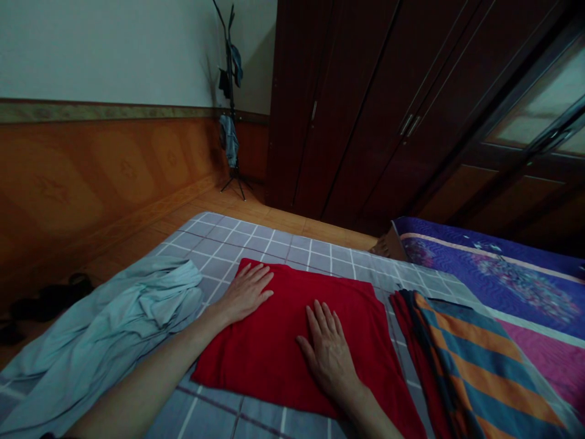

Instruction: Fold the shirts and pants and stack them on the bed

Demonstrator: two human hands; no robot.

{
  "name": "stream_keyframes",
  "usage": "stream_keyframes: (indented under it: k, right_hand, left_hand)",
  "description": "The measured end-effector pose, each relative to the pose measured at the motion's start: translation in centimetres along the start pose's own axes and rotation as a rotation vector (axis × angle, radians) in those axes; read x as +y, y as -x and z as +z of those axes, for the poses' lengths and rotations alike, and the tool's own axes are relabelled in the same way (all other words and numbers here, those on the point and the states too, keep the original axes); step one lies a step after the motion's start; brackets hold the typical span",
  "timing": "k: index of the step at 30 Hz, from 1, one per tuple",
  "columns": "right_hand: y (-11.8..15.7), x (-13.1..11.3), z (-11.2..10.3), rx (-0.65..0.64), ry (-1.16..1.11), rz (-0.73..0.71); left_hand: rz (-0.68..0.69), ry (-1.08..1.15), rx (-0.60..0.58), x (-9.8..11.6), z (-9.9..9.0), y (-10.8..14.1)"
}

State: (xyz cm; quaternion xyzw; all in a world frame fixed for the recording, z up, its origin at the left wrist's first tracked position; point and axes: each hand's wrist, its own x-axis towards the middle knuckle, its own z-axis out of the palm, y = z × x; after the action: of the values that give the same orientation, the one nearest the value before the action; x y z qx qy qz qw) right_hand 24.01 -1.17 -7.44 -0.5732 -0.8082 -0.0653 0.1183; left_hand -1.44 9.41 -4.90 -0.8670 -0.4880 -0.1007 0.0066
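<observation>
Red cloth (292, 341) lies folded into a flat rectangle in the middle of a grey checked sheet (219, 241), with both of the person's hands on it. A dark wooden wardrobe (347, 103) fills the right side of the room, its doors shut. To the left, a wood-patterned wall panel (91, 177) runs beneath a pale painted wall (105, 49) and meets a tiled floor (256, 213) beyond the far edge of the sheet. A purple patterned quilt (503, 274) spreads along the right of the sheet, reaching toward the wardrobe. A crumpled pale blue cloth (105, 329) lies in a loose heap left of the red cloth, a little apart from it. A folded striped cloth (484, 366) in orange and teal sits just beside the red cloth on the right, with a red layer showing along its edge. A black coat stand (231, 103) stands in the far corner with blue clothes hanging from it, and dark sandals (50, 302) sit on the floor at the left. The left hand (244, 294) lies palm down near the cloth's far left corner, its fingers spread. The right hand (329, 356) presses flat on the middle of the cloth, also spread, and neither hand pinches anything.
</observation>
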Motion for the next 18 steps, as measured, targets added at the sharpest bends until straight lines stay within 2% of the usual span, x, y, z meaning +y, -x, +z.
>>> stream_keyframes:
  k: [5,10,14,15,18]
  right_hand:
    - [0.0,-0.1,-0.1,-0.007,0.007,-0.006]
    - [-0.1,-0.1,-0.2,-0.018,0.008,0.003]
    - [-0.2,-0.1,-0.2,-0.024,-0.007,0.0]
    - [-0.2,-0.1,-0.2,-0.025,-0.009,0.0]
    - [-0.2,-0.1,-0.2,-0.027,-0.011,0.003]
  left_hand:
    - [-0.035,0.025,0.01,0.2,0.9,-0.5]
    - [-0.072,0.029,-0.017,0.2,0.5,-0.5]
    - [0.128,0.068,-0.072,1.0,0.3,-0.8]
    - [0.131,0.07,-0.087,1.1,0.3,-0.9]
    - [-0.065,0.028,-0.066,0.6,0.4,-1.0]
